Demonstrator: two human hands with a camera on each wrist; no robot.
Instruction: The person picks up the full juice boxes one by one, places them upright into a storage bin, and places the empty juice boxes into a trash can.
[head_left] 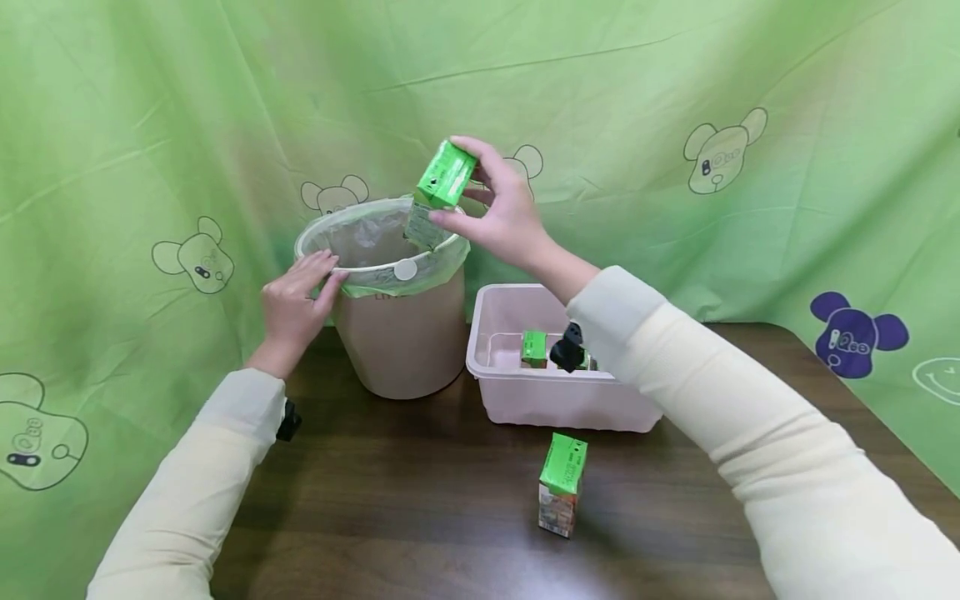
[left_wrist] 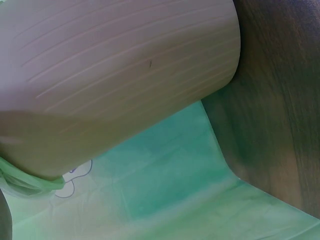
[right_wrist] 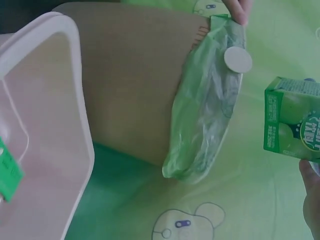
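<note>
My right hand [head_left: 510,204] grips a green juice box [head_left: 445,177] between thumb and fingers, tilted over the mouth of a beige trash can [head_left: 405,350]. In the right wrist view the same juice box [right_wrist: 290,120] shows a fruit picture on its side. My left hand [head_left: 296,300] pinches the can's near-left rim, where a thin green bag [head_left: 442,265] is folded over the edge. Another juice box [head_left: 564,467] stands upright on the table in front. The left wrist view shows mostly the can's side [left_wrist: 125,65].
A pale pink plastic bin [head_left: 562,404] stands right of the trash can, under my right forearm. Inside it is a green-topped box [head_left: 534,346], with more partly hidden by the wrist camera. A green curtain [head_left: 600,75] hangs behind the dark wooden table [head_left: 390,517].
</note>
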